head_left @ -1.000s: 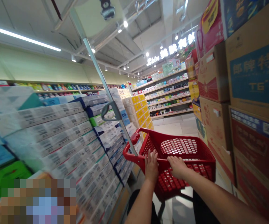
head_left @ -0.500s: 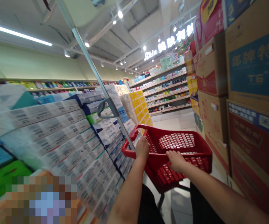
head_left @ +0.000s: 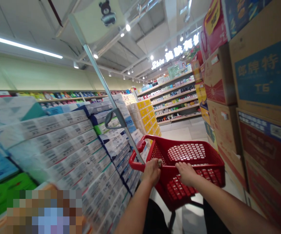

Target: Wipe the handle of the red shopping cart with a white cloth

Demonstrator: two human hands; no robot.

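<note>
A red plastic shopping cart [head_left: 196, 170] with perforated walls stands directly in front of me, and its basket looks bare inside. My left hand [head_left: 152, 173] is closed over the near rim at the left, beside the handle bar. Something small and brownish shows at its fingertips, too small to name. Farther right, my right hand [head_left: 186, 174] curls its fingers over the same rim. A slanted metal pole [head_left: 101, 79] with a grey loop handle [head_left: 113, 118] rises at the cart's left corner and carries a pale panel [head_left: 94, 24] with a bear printed on it.
Stacked packs of tissue [head_left: 64, 139] line my left side. Cardboard cartons [head_left: 264, 78] rise close on the right. Ahead, beyond a pile of yellow-and-white packs [head_left: 146, 113], shelves of small goods [head_left: 174, 94] stand across a tiled floor [head_left: 189, 131]. A pixelated patch covers the lower left.
The view has tilted up slightly, so cart and shelves sit lower and the bear on the panel shows. My left hand has shifted slightly along the rim; both hands stay on the cart.
</note>
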